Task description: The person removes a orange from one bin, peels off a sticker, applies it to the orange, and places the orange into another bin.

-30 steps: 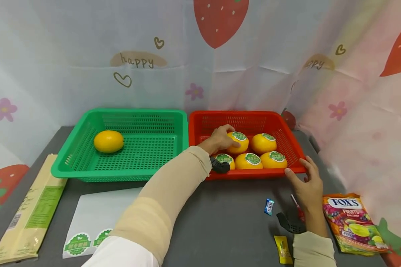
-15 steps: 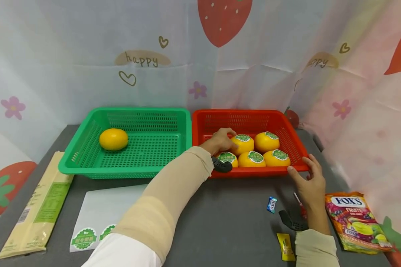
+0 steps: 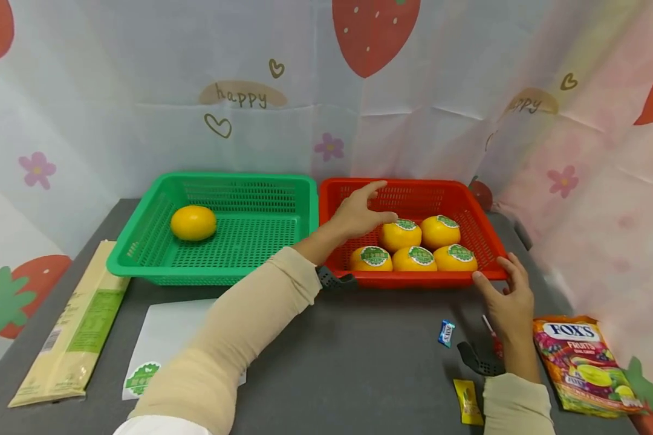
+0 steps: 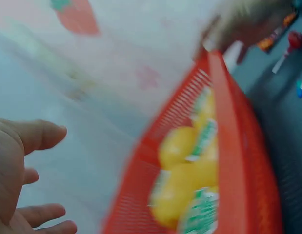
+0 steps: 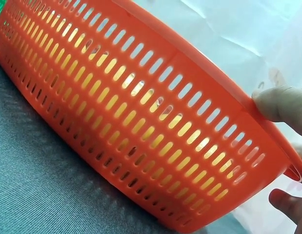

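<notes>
My left hand [image 3: 359, 211] hovers over the left part of the red basket [image 3: 413, 279], fingers spread and nothing between them. Just right of its thumb lies an oval yellow-orange fruit [image 3: 398, 238] with a green-and-white sticker. Several more such fruits [image 3: 415, 260], stickers upward, sit around it in the basket. At the basket's front right corner my right hand [image 3: 511, 302] grips the rim; the right wrist view shows its thumb [image 5: 282, 105] on the rim. A fruit without a visible sticker [image 3: 193, 223] lies in the green basket [image 3: 196, 273] on the left.
A sticker sheet [image 3: 160, 338] lies under my left forearm, beside a long cream-and-green packet [image 3: 81, 326]. A blue candy [image 3: 446, 333], a yellow candy [image 3: 468, 402], a lollipop [image 4: 294, 40] and a Fox's candy bag [image 3: 584, 365] lie at right. A printed curtain [image 3: 158, 66] hangs behind.
My left hand has let go of the stickered fruit and risen up and left, its fingers spreading. The right hand stays at the basket corner. The whole head view has shifted slightly right.
</notes>
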{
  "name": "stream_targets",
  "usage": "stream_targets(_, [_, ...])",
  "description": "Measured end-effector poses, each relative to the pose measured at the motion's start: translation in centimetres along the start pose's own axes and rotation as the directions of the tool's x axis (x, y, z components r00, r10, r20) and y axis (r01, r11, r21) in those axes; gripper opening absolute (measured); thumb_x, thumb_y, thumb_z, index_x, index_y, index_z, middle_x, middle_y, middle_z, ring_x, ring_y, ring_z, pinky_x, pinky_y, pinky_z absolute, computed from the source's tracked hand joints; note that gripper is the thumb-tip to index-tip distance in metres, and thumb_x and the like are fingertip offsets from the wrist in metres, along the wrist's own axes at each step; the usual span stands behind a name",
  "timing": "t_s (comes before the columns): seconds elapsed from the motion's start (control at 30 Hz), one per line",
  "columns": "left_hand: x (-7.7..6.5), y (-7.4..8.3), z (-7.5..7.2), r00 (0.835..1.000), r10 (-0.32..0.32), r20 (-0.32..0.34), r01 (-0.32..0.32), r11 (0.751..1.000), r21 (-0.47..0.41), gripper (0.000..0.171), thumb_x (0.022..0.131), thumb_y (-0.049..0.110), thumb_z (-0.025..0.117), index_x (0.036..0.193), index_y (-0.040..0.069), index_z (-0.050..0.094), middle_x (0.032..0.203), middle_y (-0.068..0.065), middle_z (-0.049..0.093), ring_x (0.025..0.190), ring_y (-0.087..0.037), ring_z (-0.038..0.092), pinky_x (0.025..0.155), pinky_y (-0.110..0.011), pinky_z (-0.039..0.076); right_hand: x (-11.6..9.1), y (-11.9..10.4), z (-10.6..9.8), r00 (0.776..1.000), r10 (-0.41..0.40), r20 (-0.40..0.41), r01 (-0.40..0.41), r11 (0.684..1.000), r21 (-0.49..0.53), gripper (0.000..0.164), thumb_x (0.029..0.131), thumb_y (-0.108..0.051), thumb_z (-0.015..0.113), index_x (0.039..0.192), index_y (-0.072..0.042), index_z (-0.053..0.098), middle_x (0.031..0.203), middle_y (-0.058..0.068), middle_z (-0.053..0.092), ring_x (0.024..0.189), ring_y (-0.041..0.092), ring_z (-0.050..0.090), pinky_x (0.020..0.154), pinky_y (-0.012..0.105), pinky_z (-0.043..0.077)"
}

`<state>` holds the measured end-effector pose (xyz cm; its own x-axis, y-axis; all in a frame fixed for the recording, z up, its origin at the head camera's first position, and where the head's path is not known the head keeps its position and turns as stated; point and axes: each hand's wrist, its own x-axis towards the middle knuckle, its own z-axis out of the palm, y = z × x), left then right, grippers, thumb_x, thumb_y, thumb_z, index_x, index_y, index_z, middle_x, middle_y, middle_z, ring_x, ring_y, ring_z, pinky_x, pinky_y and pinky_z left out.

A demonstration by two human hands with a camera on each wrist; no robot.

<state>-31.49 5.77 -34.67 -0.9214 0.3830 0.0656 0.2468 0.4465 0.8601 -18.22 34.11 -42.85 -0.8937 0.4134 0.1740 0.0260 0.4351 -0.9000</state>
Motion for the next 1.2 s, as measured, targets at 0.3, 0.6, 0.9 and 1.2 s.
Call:
stream_targets(0.3, [-9.2, -0.9, -8.8, 0.950, 0.210, -0.231, -0.221, 0.975, -0.021, 0.068, 0.086, 0.038, 0.072, 0.146, 0.021, 0.045, 0.152, 0.003, 0.033, 0.137, -0.020, 0.026, 0.103, -0.049, 0.030, 0.0, 0.0, 0.1, 1.000, 0.001, 0.008, -0.001, 1.000, 0.009, 0.068, 0.091, -0.036, 0.067, 0.148, -0.011, 0.040, 0.156, -0.010, 0.022, 0.140, 0.022, 0.027, 0.111, 0.044, 0.022])
stream_targets(0.6, [-17.6, -8.4, -15.3, 0.835, 0.226, -0.502, -0.245, 0.969, 0.028, 0.058, 0.085, 0.009, 0.072, 0.138, 0.004, 0.053, 0.152, -0.004, 0.032, 0.137, -0.025, 0.022, 0.096, -0.054, 0.025, -0.2, -0.1, 0.1, 1.000, 0.013, 0.015, -0.013, 1.000, 0.027, 0.068, 0.091, -0.038, 0.067, 0.148, -0.013, 0.039, 0.156, -0.010, 0.021, 0.140, 0.021, 0.025, 0.111, 0.042, 0.021])
stream_targets(0.9, [-23.8, -13.9, -19.7, 0.691, 0.088, -0.718, -0.065, 0.996, 0.060, 0.054, 0.085, 0.015, 0.074, 0.134, 0.003, 0.057, 0.151, 0.002, 0.035, 0.140, -0.020, 0.017, 0.109, -0.054, 0.011, -0.2, -0.2, 0.0, 1.000, 0.019, 0.006, -0.019, 0.999, 0.039, 0.068, 0.091, -0.039, 0.066, 0.148, -0.012, 0.039, 0.156, -0.010, 0.021, 0.140, 0.021, 0.026, 0.111, 0.042, 0.021])
stream_targets(1.2, [-25.6, -18.1, -21.5, 0.704, -0.050, -0.709, 0.027, 0.999, -0.043, 0.053, 0.091, 0.020, 0.068, 0.135, -0.004, 0.052, 0.154, 0.000, 0.032, 0.142, -0.018, 0.016, 0.109, -0.057, 0.011, -0.2, -0.3, 0.2, 0.999, 0.036, -0.005, -0.036, 0.999, 0.038, 0.066, 0.092, -0.034, 0.066, 0.148, -0.012, 0.039, 0.156, -0.009, 0.022, 0.140, 0.021, 0.026, 0.111, 0.039, 0.021])
